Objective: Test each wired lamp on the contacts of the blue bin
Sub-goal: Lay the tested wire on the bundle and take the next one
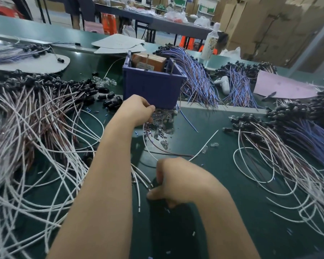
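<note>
1. Two hands in the head view, both over the green worktop, on the near side of the blue bin.
2. Left hand: reached forward to the heap of loose clear bulbs at the bin's foot. Fingers curled down into it, likely to pick one out. Pinch itself hidden, so cannot tell whether anything is held.
3. Right hand: kept close to the body, fingers closed round the dark holder of a wired lamp. White and brown leads trailing out toward the bulbs. Probably held ready for a bulb, then for testing.
4. Bin set centrally, within easy reach of either hand. Count: one bin, two upright metal contacts seen on its rim, one orange box inside.
5. Three large lamp heaps at least: white-leaded at left, white-leaded at right, blue-leaded behind the bin. Too many lamps to count singly.
6. One white bottle beyond.
</note>
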`<state>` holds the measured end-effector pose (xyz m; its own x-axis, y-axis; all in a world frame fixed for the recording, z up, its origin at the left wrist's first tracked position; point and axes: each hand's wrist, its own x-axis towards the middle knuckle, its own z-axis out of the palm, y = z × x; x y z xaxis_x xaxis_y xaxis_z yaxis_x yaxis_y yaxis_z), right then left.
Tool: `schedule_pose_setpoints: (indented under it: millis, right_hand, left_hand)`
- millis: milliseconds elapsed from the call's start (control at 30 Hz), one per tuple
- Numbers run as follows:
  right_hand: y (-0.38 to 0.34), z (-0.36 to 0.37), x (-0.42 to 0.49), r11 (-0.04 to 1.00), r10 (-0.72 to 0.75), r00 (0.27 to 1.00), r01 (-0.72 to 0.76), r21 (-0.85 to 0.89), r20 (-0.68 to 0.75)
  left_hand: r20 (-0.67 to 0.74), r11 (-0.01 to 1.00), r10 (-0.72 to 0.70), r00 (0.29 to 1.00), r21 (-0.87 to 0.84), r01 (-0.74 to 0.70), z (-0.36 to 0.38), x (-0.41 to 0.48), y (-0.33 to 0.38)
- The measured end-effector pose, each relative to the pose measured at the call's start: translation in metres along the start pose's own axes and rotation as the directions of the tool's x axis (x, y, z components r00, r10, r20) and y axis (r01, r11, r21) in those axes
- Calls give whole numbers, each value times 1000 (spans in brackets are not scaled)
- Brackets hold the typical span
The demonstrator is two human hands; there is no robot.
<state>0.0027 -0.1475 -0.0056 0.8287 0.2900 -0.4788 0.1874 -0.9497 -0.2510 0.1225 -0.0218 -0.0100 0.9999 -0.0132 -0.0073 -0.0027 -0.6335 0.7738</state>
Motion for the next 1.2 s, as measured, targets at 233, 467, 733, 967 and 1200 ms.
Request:
schedule_pose_setpoints:
  millis: [233,467,733,967,1200]
  right_hand:
    - [15,-36,21,955,-7,916,124,269,-401]
    - [30,-90,49,798,69,764,343,495,-641]
    - [24,-97,67,872,18,744,315,375,-668]
    - [21,-100,69,925,-8,755,255,282,-655]
    - [23,-99,72,951,-3,735,210,225,-678]
  left_hand:
    - [47,986,56,997,-161,-48,-1,-2,0]
    - [34,972,163,986,-178,-155,-4,-7,3]
    - [23,960,187,982,-216,-178,-9,-8,0]
    - [38,958,238,970,-173,-229,-8,-5,1]
    - [-6,946,320,947,-52,-320,-6,-3,1]
